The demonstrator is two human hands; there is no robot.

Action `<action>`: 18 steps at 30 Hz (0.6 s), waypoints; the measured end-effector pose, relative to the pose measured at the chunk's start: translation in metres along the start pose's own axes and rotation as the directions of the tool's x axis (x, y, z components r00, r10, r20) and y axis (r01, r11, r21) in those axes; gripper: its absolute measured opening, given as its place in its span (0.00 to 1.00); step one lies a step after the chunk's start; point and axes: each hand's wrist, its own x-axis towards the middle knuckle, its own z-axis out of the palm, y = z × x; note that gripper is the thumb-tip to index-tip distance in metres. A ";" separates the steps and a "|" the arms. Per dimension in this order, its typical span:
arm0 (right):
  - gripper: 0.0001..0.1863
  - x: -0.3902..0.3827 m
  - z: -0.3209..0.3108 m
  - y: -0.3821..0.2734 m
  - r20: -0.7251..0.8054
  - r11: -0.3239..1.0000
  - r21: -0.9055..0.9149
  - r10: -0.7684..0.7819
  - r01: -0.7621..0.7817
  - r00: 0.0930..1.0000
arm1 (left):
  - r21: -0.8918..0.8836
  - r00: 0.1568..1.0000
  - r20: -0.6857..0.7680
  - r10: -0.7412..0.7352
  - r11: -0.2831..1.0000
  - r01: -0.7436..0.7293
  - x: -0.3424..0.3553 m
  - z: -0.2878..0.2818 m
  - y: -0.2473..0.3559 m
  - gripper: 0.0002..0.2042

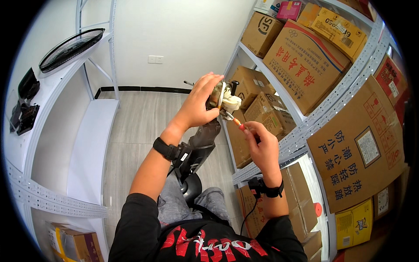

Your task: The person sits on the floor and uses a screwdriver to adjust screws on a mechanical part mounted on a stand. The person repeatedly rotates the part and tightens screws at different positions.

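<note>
My left hand (197, 104) is closed around the exposed motor (215, 95) of a standing fan, fingers over its top and thumb below. A cream plastic part (231, 101) sits on the motor's right side, with a black knob (235, 84) beside it. My right hand (263, 147) pinches a screwdriver (238, 124) with a red and yellow handle. The tool points up and left, and its tip end is just under the cream part; whether it touches a screw I cannot tell. Below the motor, the black fan stand (204, 142) rises between my legs from a round base (191, 187).
A round black fan grille (72, 50) and black plastic parts (29, 117) lie on the left white shelf (56, 89). Metal shelving (286, 94) on the right holds several cardboard boxes (305, 65). A large carton (358, 148) leans out near my right arm.
</note>
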 end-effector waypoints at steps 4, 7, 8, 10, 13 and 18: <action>0.16 0.003 -0.005 -0.015 -0.026 0.979 -0.149 -0.144 0.139 0.989 | 0.001 1.000 0.008 -0.002 1.000 0.002 0.000 0.000 0.001 0.40; 0.16 0.004 -0.006 -0.004 -0.064 0.958 -0.202 -0.222 0.205 0.973 | -0.002 1.000 0.000 0.004 1.000 -0.004 0.000 0.001 0.001 0.40; 0.16 0.003 -0.004 -0.001 -0.061 0.973 -0.148 -0.189 0.178 0.980 | 0.000 1.000 -0.004 0.008 1.000 -0.008 0.000 0.001 0.000 0.40; 0.15 0.003 0.000 0.003 -0.051 0.992 -0.039 -0.123 0.121 0.991 | 0.007 1.000 -0.009 0.008 1.000 -0.008 -0.001 0.001 -0.002 0.40; 0.13 0.000 0.002 0.003 -0.006 0.998 0.052 0.031 -0.031 0.999 | 0.001 1.000 -0.008 0.012 1.000 -0.012 0.000 0.002 -0.001 0.39; 0.12 -0.001 0.000 -0.006 0.022 0.997 -0.053 0.048 -0.047 0.999 | 0.009 1.000 0.002 0.007 1.000 -0.007 -0.001 -0.001 0.000 0.39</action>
